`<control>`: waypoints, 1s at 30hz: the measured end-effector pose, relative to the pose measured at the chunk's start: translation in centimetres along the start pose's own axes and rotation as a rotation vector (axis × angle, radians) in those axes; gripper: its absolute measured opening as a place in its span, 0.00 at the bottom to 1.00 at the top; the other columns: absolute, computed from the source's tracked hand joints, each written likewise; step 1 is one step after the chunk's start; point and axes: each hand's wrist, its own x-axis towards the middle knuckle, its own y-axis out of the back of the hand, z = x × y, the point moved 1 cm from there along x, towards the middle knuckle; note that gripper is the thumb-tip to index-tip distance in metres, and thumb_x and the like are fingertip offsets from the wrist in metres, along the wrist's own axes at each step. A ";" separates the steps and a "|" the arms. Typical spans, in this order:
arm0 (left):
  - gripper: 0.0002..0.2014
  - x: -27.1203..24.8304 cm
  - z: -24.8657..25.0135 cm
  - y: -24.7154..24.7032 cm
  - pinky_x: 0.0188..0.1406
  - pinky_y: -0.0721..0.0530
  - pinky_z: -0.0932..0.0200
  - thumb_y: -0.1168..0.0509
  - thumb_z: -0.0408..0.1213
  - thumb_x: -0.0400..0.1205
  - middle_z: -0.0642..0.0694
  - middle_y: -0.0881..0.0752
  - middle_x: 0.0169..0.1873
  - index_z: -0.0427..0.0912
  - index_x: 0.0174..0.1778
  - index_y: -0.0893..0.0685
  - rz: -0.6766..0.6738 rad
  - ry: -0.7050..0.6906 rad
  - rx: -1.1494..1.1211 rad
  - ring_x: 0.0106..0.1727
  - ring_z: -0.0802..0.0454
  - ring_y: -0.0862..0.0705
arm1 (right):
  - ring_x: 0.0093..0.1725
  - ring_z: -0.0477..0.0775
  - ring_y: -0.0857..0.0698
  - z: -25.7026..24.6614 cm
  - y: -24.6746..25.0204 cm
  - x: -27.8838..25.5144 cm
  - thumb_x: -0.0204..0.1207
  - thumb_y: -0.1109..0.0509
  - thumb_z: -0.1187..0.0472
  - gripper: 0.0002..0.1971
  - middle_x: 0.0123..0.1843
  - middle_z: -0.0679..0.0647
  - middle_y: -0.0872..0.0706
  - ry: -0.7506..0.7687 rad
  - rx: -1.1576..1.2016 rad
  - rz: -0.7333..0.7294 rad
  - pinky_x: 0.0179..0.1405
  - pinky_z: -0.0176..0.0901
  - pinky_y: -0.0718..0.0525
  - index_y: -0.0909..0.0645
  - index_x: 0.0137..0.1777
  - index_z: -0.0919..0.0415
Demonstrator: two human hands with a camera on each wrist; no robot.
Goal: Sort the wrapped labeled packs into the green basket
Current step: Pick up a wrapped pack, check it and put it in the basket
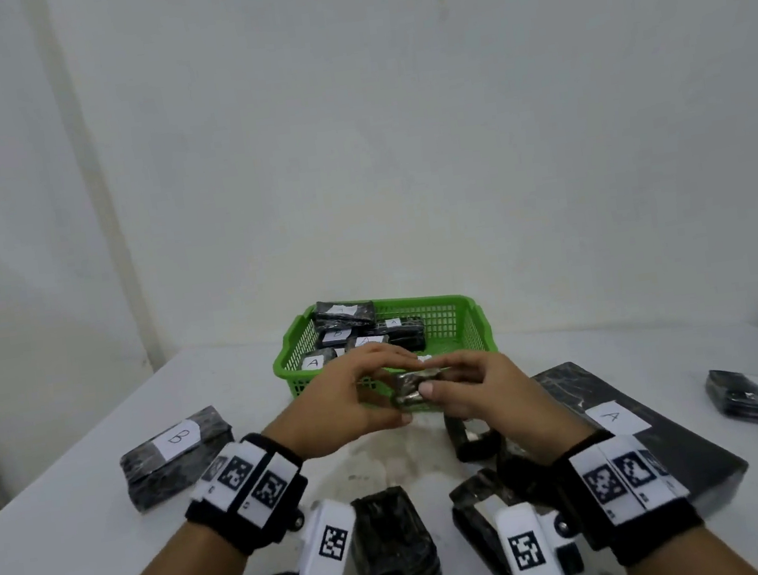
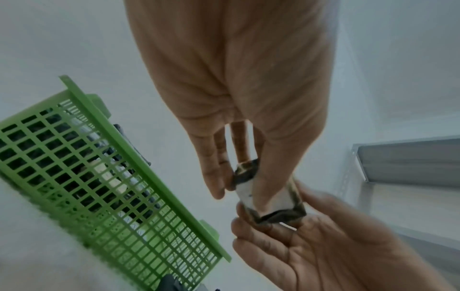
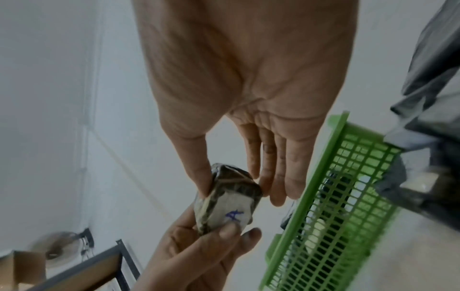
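Head view, frame centre: small pack (image 1: pixel 415 385) labelled A, pinched at either end by left hand (image 1: pixel 343 401) and right hand (image 1: pixel 480 389), just before the basket (image 1: pixel 462 320); advise one hand release, other carry over the rim, label up.

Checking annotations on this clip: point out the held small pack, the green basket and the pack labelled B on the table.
held small pack (image 3: pixel 230 212), right wrist view, on its white label
green basket (image 1: pixel 457 299), head view, on its far rim
pack labelled B (image 1: pixel 178 438), head view, on its white label
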 end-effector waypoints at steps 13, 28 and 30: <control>0.15 0.0 -1.7 0.5 0.56 0.11 0.59 0.21 0.30 0.77 0.54 0.08 0.52 0.44 0.59 0.09 0.265 -0.117 -0.094 0.57 0.55 0.10 | 0.60 0.64 0.06 0.5 -2.9 2.7 0.74 0.18 0.66 0.15 0.56 0.63 0.05 0.010 0.271 -0.009 0.67 0.60 0.10 0.10 0.61 0.67; 0.16 -1.0 -2.6 0.3 0.60 0.10 0.56 0.21 0.28 0.76 0.50 0.08 0.55 0.40 0.60 0.09 0.280 -0.114 -0.134 0.60 0.54 0.10 | 0.59 0.63 0.06 1.4 -4.9 1.6 0.75 0.20 0.69 0.15 0.54 0.64 0.05 0.062 0.341 0.048 0.63 0.53 0.08 0.11 0.61 0.70; 0.16 -1.1 -2.9 0.4 0.58 0.11 0.58 0.21 0.27 0.76 0.48 0.08 0.55 0.39 0.60 0.09 0.291 -0.118 -0.141 0.60 0.52 0.10 | 0.59 0.59 0.06 1.3 -4.9 1.5 0.76 0.21 0.69 0.14 0.56 0.62 0.05 0.073 0.353 0.024 0.63 0.49 0.08 0.10 0.61 0.67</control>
